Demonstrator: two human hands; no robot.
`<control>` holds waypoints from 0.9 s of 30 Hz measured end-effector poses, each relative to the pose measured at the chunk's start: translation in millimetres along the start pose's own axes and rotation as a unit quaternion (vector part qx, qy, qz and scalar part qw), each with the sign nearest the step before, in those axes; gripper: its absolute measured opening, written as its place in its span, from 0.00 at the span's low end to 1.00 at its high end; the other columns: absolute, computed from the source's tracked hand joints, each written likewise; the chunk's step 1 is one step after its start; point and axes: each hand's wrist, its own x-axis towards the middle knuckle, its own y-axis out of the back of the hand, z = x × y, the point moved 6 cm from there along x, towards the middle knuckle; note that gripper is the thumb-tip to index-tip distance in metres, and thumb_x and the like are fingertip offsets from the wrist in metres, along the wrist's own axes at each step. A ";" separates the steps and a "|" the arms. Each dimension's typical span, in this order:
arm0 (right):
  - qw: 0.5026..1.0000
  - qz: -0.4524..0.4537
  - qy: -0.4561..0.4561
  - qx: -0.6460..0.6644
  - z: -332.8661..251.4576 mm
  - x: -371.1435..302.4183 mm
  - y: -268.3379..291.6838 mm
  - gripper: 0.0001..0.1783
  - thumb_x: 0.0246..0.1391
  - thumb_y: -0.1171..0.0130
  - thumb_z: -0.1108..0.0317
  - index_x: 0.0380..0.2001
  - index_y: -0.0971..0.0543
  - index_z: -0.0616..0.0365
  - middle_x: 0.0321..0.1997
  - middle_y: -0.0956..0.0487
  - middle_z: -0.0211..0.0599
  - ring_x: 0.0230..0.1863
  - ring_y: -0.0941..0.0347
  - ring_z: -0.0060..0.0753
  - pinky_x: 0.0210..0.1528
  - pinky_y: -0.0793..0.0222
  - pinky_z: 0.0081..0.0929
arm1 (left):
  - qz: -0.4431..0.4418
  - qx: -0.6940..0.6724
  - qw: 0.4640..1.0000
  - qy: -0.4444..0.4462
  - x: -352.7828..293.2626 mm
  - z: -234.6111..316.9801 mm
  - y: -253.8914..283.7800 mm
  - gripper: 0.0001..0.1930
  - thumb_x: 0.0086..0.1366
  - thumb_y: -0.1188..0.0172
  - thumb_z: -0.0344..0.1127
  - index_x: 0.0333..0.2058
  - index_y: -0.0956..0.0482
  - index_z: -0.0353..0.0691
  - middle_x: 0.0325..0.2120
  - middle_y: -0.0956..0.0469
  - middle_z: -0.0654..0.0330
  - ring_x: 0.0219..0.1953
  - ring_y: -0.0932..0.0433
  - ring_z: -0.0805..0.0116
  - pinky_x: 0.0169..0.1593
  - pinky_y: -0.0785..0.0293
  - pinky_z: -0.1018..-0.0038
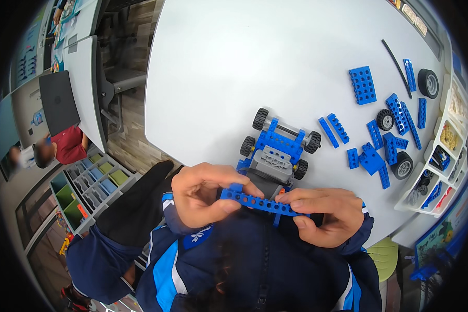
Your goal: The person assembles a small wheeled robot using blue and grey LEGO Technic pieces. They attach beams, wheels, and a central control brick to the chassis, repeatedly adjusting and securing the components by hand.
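Between my two hands I hold a long blue building beam with a row of round holes along its side. My left hand pinches its left end, where a small blue piece sits on top. The fingers of my right hand close on the other end. Just beyond the beam stands a blue and grey toy vehicle on black wheels, partly hidden by my left hand. A grey block with a lattice face is mounted on its middle.
Loose blue beams, a blue plate with holes, wheels and a thin black rod lie on the white table to the right. A white sorting tray stands at the right edge. Another person is at far left.
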 end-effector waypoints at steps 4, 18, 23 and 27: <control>1.000 0.003 -0.002 0.001 -0.2 -1.2 0.5 0.16 0.47 0.36 0.82 0.43 0.22 0.69 0.37 0.16 0.58 0.40 0.16 0.54 0.41 0.18 0.39 | 0.005 0.016 1.000 -0.007 0.5 1.2 -0.6 0.18 0.61 0.36 0.21 0.48 0.26 0.21 0.36 0.19 0.35 0.41 0.16 0.52 0.47 0.20 0.64; 0.990 0.014 0.102 -0.093 -19.4 -2.5 -4.5 0.16 0.46 0.34 0.80 0.41 0.23 0.68 0.35 0.16 0.57 0.34 0.15 0.46 0.34 0.20 0.30 | -0.031 0.150 0.988 0.012 -4.3 17.7 -11.1 0.15 0.61 0.37 0.22 0.46 0.23 0.21 0.39 0.17 0.41 0.42 0.16 0.57 0.48 0.21 0.68; 0.991 0.012 0.092 -0.101 -29.5 -9.2 -10.5 0.20 0.44 0.32 0.83 0.43 0.22 0.68 0.38 0.16 0.53 0.38 0.16 0.47 0.40 0.19 0.34 | -0.023 0.159 0.987 -0.009 -10.7 20.9 -14.5 0.13 0.62 0.39 0.22 0.45 0.22 0.23 0.39 0.17 0.42 0.43 0.16 0.57 0.50 0.22 0.67; 0.986 0.010 0.107 -0.131 -38.7 -12.8 -16.3 0.19 0.44 0.33 0.83 0.43 0.22 0.67 0.38 0.16 0.53 0.37 0.16 0.46 0.39 0.20 0.33 | -0.023 0.167 0.985 -0.044 -14.0 28.1 -20.0 0.13 0.63 0.41 0.23 0.45 0.22 0.24 0.40 0.17 0.43 0.45 0.17 0.56 0.51 0.23 0.66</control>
